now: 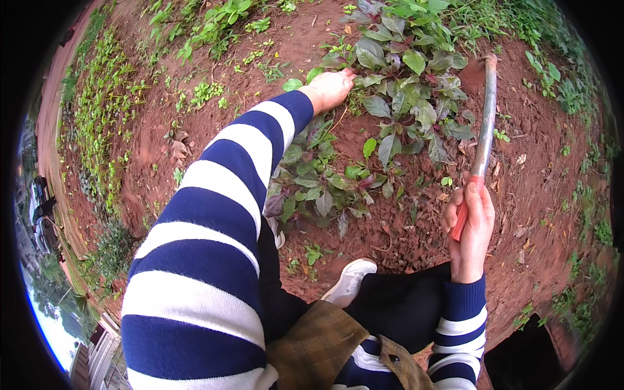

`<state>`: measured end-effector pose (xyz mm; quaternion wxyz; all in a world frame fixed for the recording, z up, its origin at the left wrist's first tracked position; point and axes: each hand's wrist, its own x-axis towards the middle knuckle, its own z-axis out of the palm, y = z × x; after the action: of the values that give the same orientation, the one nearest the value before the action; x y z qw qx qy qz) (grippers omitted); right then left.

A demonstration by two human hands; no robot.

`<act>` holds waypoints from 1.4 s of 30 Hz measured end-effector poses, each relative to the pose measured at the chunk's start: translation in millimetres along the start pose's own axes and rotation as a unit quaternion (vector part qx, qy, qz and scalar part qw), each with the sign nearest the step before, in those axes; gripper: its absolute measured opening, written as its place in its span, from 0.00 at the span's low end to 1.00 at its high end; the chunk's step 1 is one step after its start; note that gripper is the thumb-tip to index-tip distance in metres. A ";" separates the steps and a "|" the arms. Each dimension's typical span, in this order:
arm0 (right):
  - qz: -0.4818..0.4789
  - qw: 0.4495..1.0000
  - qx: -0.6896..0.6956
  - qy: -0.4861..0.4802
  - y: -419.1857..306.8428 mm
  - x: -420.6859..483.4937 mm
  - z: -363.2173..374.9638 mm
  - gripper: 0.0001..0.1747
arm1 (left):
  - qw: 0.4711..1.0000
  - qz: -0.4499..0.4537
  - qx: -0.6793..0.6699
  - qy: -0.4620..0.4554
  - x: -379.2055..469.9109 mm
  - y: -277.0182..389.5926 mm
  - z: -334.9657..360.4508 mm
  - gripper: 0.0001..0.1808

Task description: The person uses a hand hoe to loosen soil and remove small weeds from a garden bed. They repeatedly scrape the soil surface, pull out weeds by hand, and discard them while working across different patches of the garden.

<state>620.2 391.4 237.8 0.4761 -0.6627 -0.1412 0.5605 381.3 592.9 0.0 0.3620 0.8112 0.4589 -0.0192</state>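
My right hand (472,219) is wrapped around the orange grip (459,222) of a small hand hoe. Its curved metal handle (486,117) points away from me, and the soil-coloured blade (474,75) is at the far end, beside the plants. My left hand (331,90) reaches to the left edge of a clump of purple-green leafy plants (404,83). Its fingertips are partly hidden among small stems, so whether they pinch anything is unclear. Nearer to me, below that hand, grows a second leafy clump (317,183).
Reddish bare soil (526,195) with dry leaves surrounds the plants. Low green weeds (204,92) grow at the left. My white shoe (351,280) rests close to the nearer clump. A dark opening (524,358) lies at lower right. Parked vehicles (44,214) stand far left.
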 end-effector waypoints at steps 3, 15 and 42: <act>-0.030 0.999 -0.007 0.009 6.0 -8.1 7.0 0.20 | 0.996 0.033 0.088 0.009 2.4 4.4 2.1 0.25; 0.011 0.972 0.012 -0.236 -12.4 -25.1 3.0 0.33 | 0.997 -0.066 -0.027 0.025 1.6 -8.9 14.6 0.26; 0.185 0.964 0.108 -0.156 21.7 -64.0 -12.1 0.30 | 0.951 0.253 0.174 0.034 -23.3 -69.6 -27.6 0.21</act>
<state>602.1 328.6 258.7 0.4052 -0.5260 -0.0278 0.7473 306.8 614.6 -10.9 0.1923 0.9513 0.2398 0.0215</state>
